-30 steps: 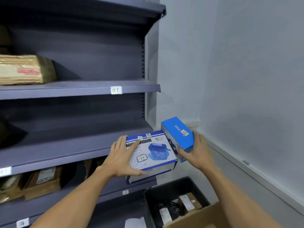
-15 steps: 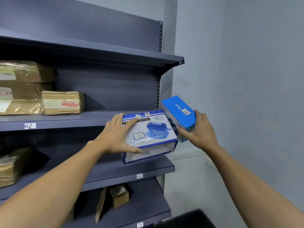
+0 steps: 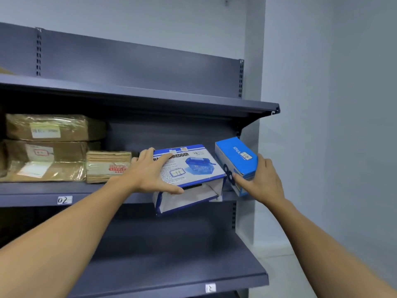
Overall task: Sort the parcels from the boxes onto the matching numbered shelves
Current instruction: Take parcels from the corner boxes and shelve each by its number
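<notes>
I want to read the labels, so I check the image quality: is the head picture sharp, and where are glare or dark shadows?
Head view: mostly sharp; shelf tag 02 reads clearly. The wrapped brown parcels show glare on their film, and their labels are blurred. Deep shadow lies under the upper shelf. Wide-angle bending curves the shelf edges. The handwritten mark on the blue box stays unclear.

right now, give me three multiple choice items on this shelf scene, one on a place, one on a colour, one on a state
1. Where is the 02 label?
A. on the shelf edge under the brown parcels
B. on the wall
C. on the blue box

2. What colour is the small box in the right hand?
A. red
B. bright blue
C. green

3. How is the shredder box under the left hand?
A. sealed
B. crushed flat
C. open at its near end

Answers: 1 A, the tag sits below the brown parcels; 2 B, its faces are blue; 3 C, its end flaps gape.
</notes>
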